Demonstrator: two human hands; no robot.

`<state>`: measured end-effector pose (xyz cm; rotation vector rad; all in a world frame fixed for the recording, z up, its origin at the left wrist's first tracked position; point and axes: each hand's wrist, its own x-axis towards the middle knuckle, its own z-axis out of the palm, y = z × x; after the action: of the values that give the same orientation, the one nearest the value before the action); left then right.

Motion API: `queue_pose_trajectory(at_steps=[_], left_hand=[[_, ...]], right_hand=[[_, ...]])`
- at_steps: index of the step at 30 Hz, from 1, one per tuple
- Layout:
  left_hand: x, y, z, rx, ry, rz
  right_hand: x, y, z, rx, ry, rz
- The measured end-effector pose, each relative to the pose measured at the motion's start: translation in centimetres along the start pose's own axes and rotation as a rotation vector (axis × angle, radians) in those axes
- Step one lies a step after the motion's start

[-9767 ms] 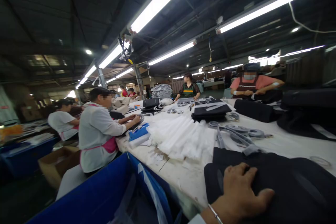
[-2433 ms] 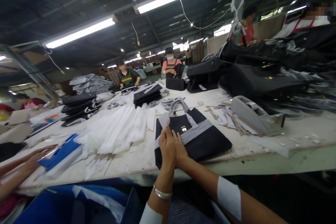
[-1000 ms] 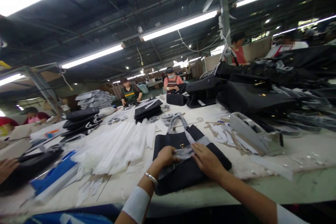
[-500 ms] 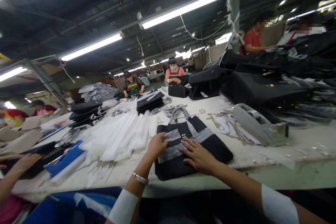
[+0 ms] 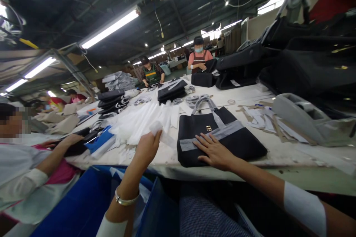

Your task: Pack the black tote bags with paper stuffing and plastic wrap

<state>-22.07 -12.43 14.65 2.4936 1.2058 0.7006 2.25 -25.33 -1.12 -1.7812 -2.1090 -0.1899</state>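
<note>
A black handbag (image 5: 239,141) lies on the white table, its wrapped handles pointing away from me. A translucent strip (image 5: 189,143) crosses its front below a gold buckle (image 5: 208,128). My right hand (image 5: 215,152) rests on the bag and the strip, fingers spread. Left of the bag, my left hand (image 5: 148,145) is closed on a translucent piece of film (image 5: 164,136), raised above the table edge.
White sheets (image 5: 130,124) lie beyond my left hand. A grey tape dispenser (image 5: 300,116) and paper strips (image 5: 257,118) are at right. A blue bin (image 5: 83,196) stands below the table edge. At left, a co-worker's hand (image 5: 72,139) touches black material.
My left hand has moved left, off the bag, with the film in its fingers. The buckle now shows without film beside it. My right hand stays on the bag; the view has shifted.
</note>
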Motion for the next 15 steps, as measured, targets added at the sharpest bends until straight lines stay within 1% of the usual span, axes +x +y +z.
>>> queue_pose_trajectory(at_steps=[3, 5, 8, 11, 13, 15], left_hand=[[-0.6, -0.9, 0.2, -0.194, 0.055, -0.09], [-1.0, -1.3, 0.7, -0.336, 0.081, -0.142], [-1.5, -1.5, 1.5, -0.499, 0.124, -0.201], [-1.9, -1.1, 2.2, -0.679, 0.139, -0.212], [-1.9, -0.5, 2.8, -0.79, 0.149, -0.215], [-1.6, 0.2, 3.5, -0.855, 0.179, -0.224]], right_hand=[[0.9, -0.8, 0.4, 0.019, -0.014, 0.064], [1.7, -1.4, 0.7, 0.028, -0.016, 0.131], [3.2, -2.3, 1.5, 0.049, 0.016, 0.239], [4.3, -3.0, 2.2, 0.065, 0.045, 0.308], [4.7, -3.2, 2.5, 0.067, 0.052, 0.323], [4.7, -3.3, 2.7, 0.069, 0.06, 0.32]])
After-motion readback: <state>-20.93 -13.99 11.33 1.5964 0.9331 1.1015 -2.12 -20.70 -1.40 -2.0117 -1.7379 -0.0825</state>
